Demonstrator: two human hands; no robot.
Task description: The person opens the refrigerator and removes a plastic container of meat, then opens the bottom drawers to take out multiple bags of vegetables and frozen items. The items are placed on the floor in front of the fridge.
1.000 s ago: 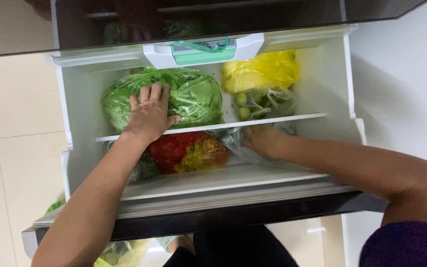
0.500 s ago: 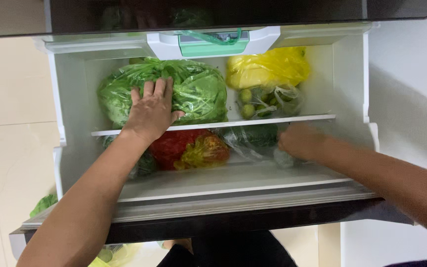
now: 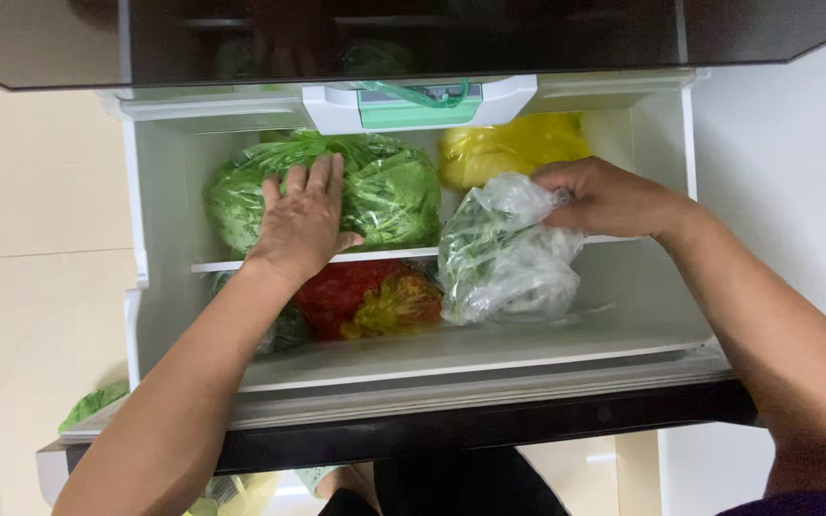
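Clear plastic, crinkled and knotted at the top, wraps the bag of leafy greens (image 3: 509,253) that the right hand (image 3: 609,198) grips by its gathered neck, fingers curled tight around the bunched film, so that the bag hangs over the right side of the white refrigerator drawer (image 3: 662,330). The left hand (image 3: 303,227) lies flat and spread on a green bag of lettuce-like leaves (image 3: 389,196) at the back left, palm down, fingers wide, holding nothing but pressing that bag in place just above the white divider rail (image 3: 384,255). Handling this well seems to call for a firm pinch high on the neck, so the thin film does not tear, and for keeping the bag clear of the rail and of the yellow bag (image 3: 509,148) just behind it. Below the rail, a red and yellow bag of produce (image 3: 370,296) sits beside the clear one, nearly touching. The right forearm comes in from the lower right with the wrist bent inward; the left arm reaches straight up from the lower left, elbow low. A green latch (image 3: 418,103) sits at the drawer's far edge.
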